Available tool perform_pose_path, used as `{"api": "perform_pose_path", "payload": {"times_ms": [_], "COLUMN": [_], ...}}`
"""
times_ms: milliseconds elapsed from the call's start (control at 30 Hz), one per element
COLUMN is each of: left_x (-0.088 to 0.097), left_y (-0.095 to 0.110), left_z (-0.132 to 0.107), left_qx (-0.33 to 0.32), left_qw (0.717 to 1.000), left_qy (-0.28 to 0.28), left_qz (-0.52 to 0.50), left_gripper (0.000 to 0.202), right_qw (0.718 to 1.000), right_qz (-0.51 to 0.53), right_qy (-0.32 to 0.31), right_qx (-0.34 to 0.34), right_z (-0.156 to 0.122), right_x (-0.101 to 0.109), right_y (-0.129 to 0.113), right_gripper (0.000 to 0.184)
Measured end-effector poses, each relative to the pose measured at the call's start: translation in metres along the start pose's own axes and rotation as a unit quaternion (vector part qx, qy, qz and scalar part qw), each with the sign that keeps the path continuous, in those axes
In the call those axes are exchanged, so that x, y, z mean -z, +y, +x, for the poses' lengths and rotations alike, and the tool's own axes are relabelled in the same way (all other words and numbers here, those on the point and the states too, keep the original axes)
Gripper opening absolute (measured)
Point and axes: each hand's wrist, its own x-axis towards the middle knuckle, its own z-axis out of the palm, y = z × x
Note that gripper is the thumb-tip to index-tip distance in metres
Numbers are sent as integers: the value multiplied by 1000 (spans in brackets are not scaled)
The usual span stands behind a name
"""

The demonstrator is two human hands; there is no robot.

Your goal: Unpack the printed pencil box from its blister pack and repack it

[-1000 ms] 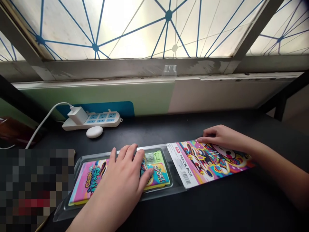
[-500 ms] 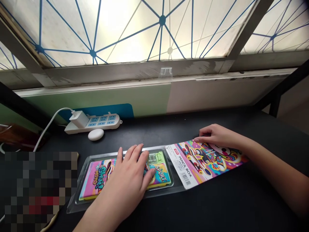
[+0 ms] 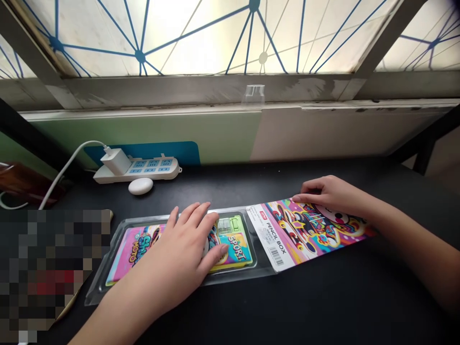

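A colourful pencil box lies in a clear plastic tray on the black table. My left hand rests over the middle of the box with its fingers spread, covering part of the print. To the right, a printed cardboard card marked "PENCIL BOX" overlaps the tray's right end. My right hand has thumb and fingers closed at the card's far edge.
A white power strip with a plugged-in charger stands at the back left. In front of it is a white oval object. A pixelated item lies at left. A clear cup sits on the window ledge.
The view has tilted down slightly. The card appears a little further right of the pencil box, with my right hand still at its edge. My left hand stays on the box.
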Motion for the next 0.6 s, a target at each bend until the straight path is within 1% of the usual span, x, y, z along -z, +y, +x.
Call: {"api": "perform_pose_path", "payload": {"times_ms": [167,267,333,400,500,600], "left_x": [0,1,2,1,-2,-6], "left_y": [-6,-3,1,6,18,34], "left_z": [0,1,3,5,8,11], "left_qx": [-1,9,18,21,18,12], "left_qw": [1000,1000,999,999,995,984], "left_qy": [4,-5,-5,6,51,105], "left_qz": [-16,-18,-25,-40,-83,-146], "left_gripper": [51,51,51,48,48,47], "right_qw": [999,999,998,997,995,992], "right_qz": [0,31,58,74,89,114], "right_qy": [39,38,32,29,31,40], "right_qx": [17,4,3,11,18,26], "right_z": [-2,-4,-6,-9,-15,-23], "right_x": [8,5,-3,-15,-32,-43], "right_y": [4,-2,-12,-25,-49,-71], "right_gripper": [65,63,61,60,57,54]}}
